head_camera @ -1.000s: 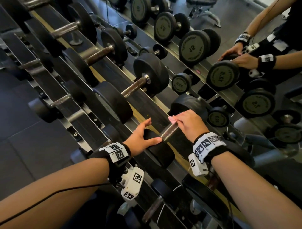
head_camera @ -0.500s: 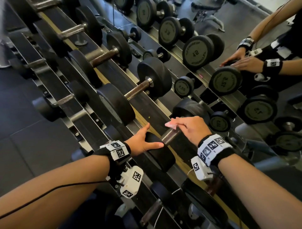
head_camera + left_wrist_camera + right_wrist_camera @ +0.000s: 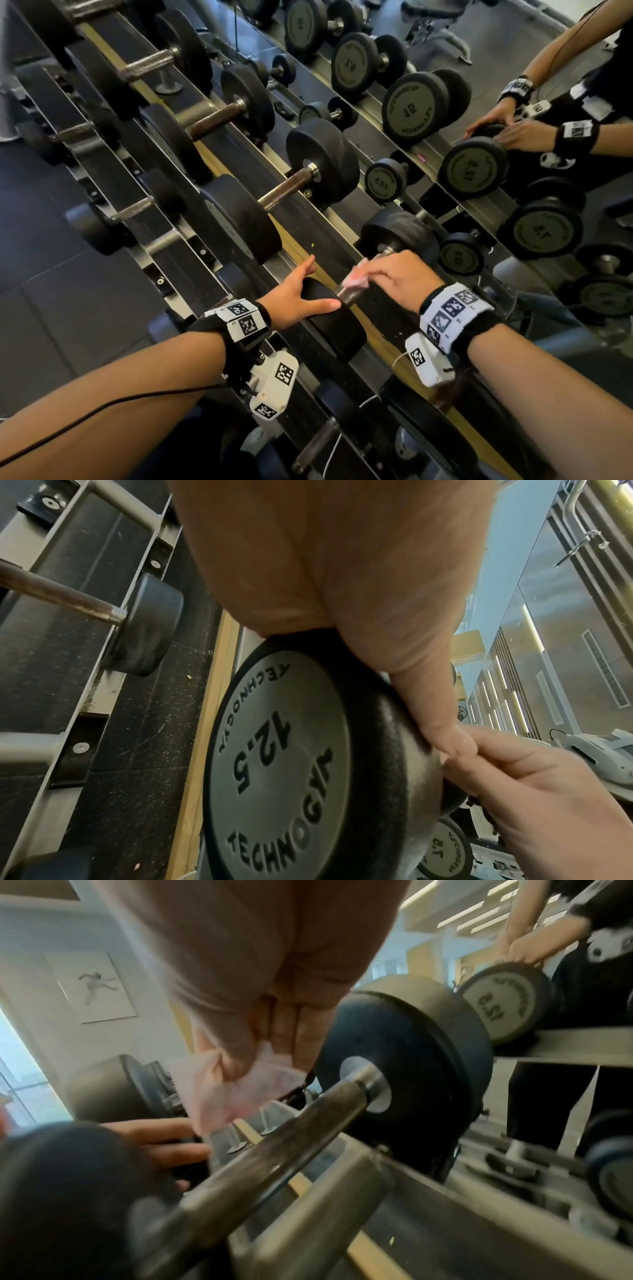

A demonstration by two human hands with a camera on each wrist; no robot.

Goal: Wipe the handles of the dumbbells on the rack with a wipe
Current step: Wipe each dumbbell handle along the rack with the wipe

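A black 12.5 dumbbell lies on the rack's upper tier, with its near weight head [image 3: 339, 329] and far weight head [image 3: 400, 233] joined by a metal handle [image 3: 347, 296]. My left hand [image 3: 323, 282] rests on the near head [image 3: 281, 764], thumb [image 3: 428, 710] along the rim and straight fingers [image 3: 154, 1137] spread on the other side. My right hand [image 3: 368, 274] pinches a crumpled pink wipe [image 3: 356, 281]. In the right wrist view the wipe [image 3: 232, 1093] hangs just above the handle [image 3: 291, 1139], clear of it.
More dumbbells sit up the same tier, the nearest with a brown handle [image 3: 284, 188]. A lower tier on the left holds smaller ones [image 3: 133, 209]. Another dumbbell handle [image 3: 315, 442] lies near my wrists. A mirror behind the rack reflects my hands [image 3: 513, 133].
My right hand was wrapped on the handle with the wipe; it has lifted off and now holds the wipe just above it. My left hand stays on the near head.
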